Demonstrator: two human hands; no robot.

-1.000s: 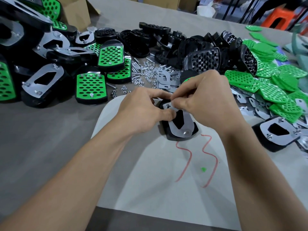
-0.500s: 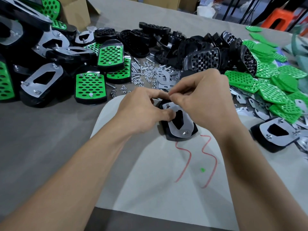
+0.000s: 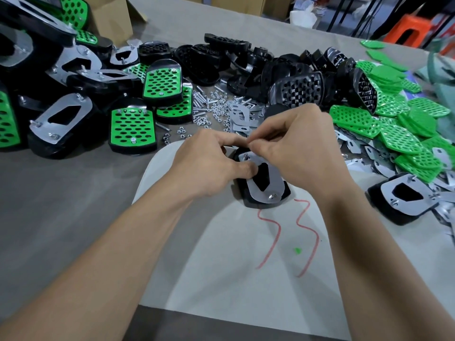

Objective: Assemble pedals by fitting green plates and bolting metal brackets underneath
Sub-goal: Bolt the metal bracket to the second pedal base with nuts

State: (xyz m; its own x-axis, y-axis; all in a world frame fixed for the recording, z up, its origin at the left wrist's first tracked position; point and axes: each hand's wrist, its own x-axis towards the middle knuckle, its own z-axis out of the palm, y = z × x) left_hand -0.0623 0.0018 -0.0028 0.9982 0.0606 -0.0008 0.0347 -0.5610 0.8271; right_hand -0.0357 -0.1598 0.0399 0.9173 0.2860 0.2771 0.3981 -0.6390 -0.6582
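A black pedal (image 3: 285, 193) lies upside down at the far end of a white sheet (image 3: 234, 254). A metal bracket (image 3: 273, 187) rests on its underside, with a bolt end sticking up at the near end (image 3: 270, 196) and another at the far end (image 3: 247, 157). My left hand (image 3: 209, 166) grips the pedal's left side, thumb pressed on the bracket. My right hand (image 3: 302, 146) pinches something tiny with thumb and forefinger just above the far bolt; the item itself is hidden by the fingertips.
Finished pedals with green plates (image 3: 131, 129) pile up at the left. Loose nuts and bolts (image 3: 209, 102) and spare brackets (image 3: 242, 116) lie straight ahead. Bare black pedals (image 3: 295, 87) sit behind, green plates (image 3: 394, 129) heap at the right, and another bracketed pedal (image 3: 406, 196) lies nearby.
My right hand's pinched fingertips have lifted slightly off the far end of the bracket, exposing the far bolt. The left hand and the pedal have stayed put.
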